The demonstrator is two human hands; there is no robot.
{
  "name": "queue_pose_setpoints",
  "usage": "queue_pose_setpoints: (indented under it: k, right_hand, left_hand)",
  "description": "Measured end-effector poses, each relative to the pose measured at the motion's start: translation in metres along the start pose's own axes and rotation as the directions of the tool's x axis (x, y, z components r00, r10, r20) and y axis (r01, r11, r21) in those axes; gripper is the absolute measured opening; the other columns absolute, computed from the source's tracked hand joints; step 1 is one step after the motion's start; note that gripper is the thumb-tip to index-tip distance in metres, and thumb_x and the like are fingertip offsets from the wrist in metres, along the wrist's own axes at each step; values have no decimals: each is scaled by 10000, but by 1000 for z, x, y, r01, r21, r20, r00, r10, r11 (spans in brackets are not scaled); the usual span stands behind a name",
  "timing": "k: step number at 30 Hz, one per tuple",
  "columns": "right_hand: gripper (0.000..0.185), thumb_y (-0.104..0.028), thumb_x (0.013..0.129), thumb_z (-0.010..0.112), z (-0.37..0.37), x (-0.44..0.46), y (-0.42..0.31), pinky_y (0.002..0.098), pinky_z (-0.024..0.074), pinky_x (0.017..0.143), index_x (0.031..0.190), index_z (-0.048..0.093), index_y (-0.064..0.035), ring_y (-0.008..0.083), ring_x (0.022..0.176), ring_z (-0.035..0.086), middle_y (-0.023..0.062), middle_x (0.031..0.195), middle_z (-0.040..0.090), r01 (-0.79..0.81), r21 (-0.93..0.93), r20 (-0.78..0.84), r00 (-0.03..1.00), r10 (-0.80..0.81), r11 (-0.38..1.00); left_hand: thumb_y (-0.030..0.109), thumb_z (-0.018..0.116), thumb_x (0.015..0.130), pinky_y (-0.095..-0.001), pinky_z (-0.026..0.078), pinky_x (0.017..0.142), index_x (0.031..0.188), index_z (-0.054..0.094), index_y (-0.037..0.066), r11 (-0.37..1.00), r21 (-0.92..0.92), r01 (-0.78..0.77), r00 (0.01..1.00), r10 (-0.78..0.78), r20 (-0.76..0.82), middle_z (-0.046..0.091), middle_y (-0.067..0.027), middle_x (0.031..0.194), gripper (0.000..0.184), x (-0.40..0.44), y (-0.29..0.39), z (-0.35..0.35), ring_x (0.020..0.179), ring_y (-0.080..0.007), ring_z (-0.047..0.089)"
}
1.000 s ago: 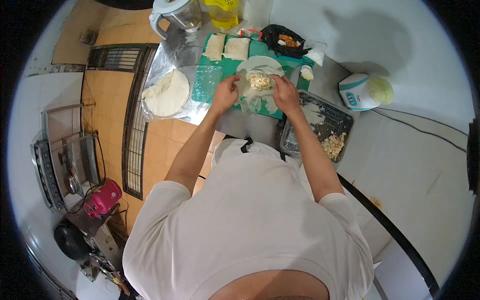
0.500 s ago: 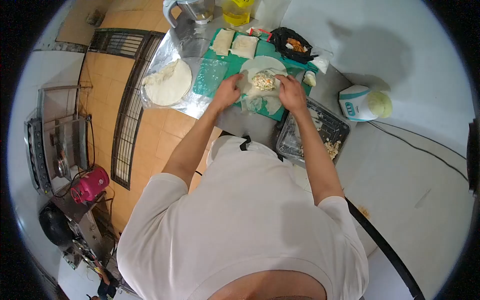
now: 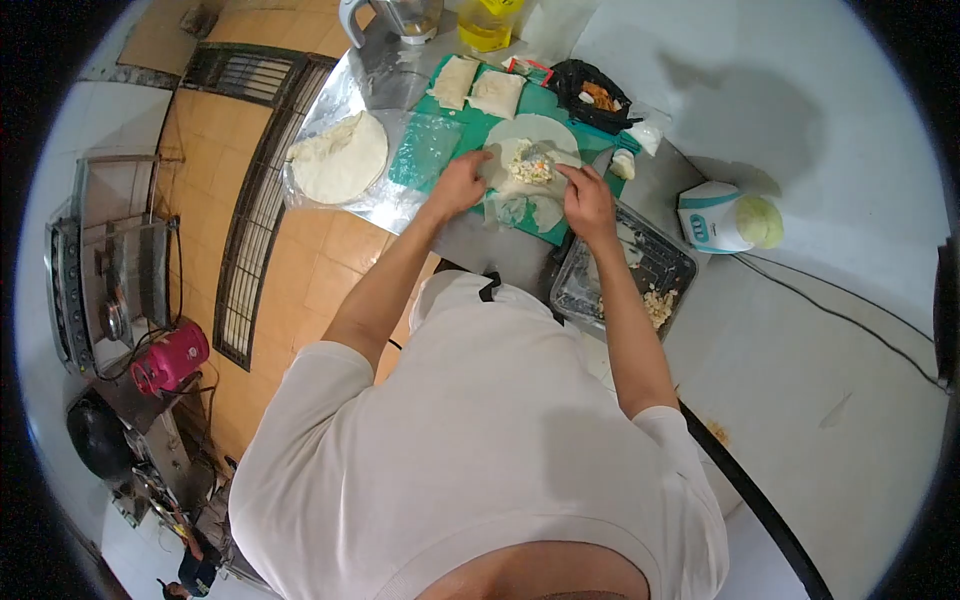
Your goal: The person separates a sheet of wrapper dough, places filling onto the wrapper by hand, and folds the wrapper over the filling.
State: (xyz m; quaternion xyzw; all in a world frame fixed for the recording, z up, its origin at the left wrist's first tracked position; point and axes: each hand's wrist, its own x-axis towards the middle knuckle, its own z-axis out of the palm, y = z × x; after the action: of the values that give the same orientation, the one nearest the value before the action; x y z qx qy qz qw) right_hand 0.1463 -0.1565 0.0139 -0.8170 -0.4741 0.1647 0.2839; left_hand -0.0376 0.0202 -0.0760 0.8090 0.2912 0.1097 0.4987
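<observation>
A thin round dough wrapper (image 3: 530, 127) lies on the green cutting board (image 3: 477, 128), with a mound of chopped, pale filling flecked with orange (image 3: 531, 163) on it. At the wrapper's left edge is my left hand (image 3: 462, 182), fingers curled in and the tips closed on the edge. My right hand (image 3: 588, 202) is at the right edge beside the filling, index finger and thumb close together on the wrapper. Torn, translucent scraps (image 3: 522, 211) lie on the near side. Two folded rectangular parcels (image 3: 453, 82) (image 3: 496, 93) rest at the board's far end.
Left, a stack of round wrappers (image 3: 342, 160) sits on plastic. Right of the board are a black plastic bag (image 3: 570, 84) with orange food and a dark tray (image 3: 680, 262) with filling remnants. A blender jug (image 3: 408, 18) and yellow oil pouch (image 3: 487, 28) stand behind. Someone is far lower left.
My right hand has drawn slightly toward my body along the wrapper's edge. My left hand stays at the left edge. The whole view has shifted a little.
</observation>
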Motion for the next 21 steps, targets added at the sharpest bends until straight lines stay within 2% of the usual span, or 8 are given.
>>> queue_pose_setpoints:
  k: [4, 9, 12, 16, 19, 21]
  right_hand:
    - [337, -52, 904, 501, 13, 10, 12, 474, 487, 806, 1186, 681, -88, 424, 916, 618, 222, 975, 643, -64, 44, -117, 991, 69, 997]
    - [318, -88, 934, 500, 23, 21, 20, 518, 496, 851, 1211, 658, -80, 449, 977, 620, 248, 1044, 645, -111, 56, -95, 989, 116, 992]
    - [319, -92, 939, 499, 27, 27, 22, 522, 495, 865, 1214, 658, -74, 446, 981, 623, 245, 1050, 648, -111, 60, -83, 990, 116, 992]
    - [319, -87, 932, 501, 29, 27, 26, 521, 496, 875, 1203, 669, -71, 447, 991, 621, 246, 1061, 649, -88, -17, -35, 996, 87, 996]
    - [313, -83, 921, 512, 26, 21, 25, 511, 499, 880, 1188, 676, -66, 447, 996, 623, 245, 1068, 654, -109, -3, -52, 993, 108, 994]
    - [313, -85, 915, 520, 20, 17, 26, 505, 501, 878, 1185, 677, -67, 444, 992, 627, 244, 1065, 660, -67, 17, -48, 997, 68, 998]
  left_hand:
    - [-7, 535, 724, -456, 487, 973, 1213, 619, -21, 993, 97, -62, 998, 64, -18, 594, -243, 1267, 497, 1, -2, 6, 1110, -447, 587]
    - [8, 548, 728, -476, 499, 933, 1243, 613, 7, 971, 208, -120, 992, 123, -1, 593, -255, 1205, 519, 5, 1, 14, 1057, -445, 600]
    - [25, 571, 728, -486, 481, 980, 1270, 587, -10, 984, 169, -57, 997, 48, 61, 579, -279, 1207, 544, 10, 4, 17, 1108, -452, 576]
    - [24, 553, 738, -487, 480, 979, 1295, 576, 4, 974, 223, -50, 994, 27, 103, 576, -270, 1200, 558, 13, 6, 19, 1106, -452, 576]
    - [19, 545, 742, -483, 482, 980, 1309, 572, 20, 974, 225, -39, 992, 11, 125, 571, -268, 1200, 568, 13, 6, 19, 1102, -449, 580]
    - [16, 545, 742, -482, 482, 981, 1313, 572, 28, 975, 216, -56, 991, 28, 130, 569, -264, 1203, 572, 13, 3, 20, 1102, -447, 582]
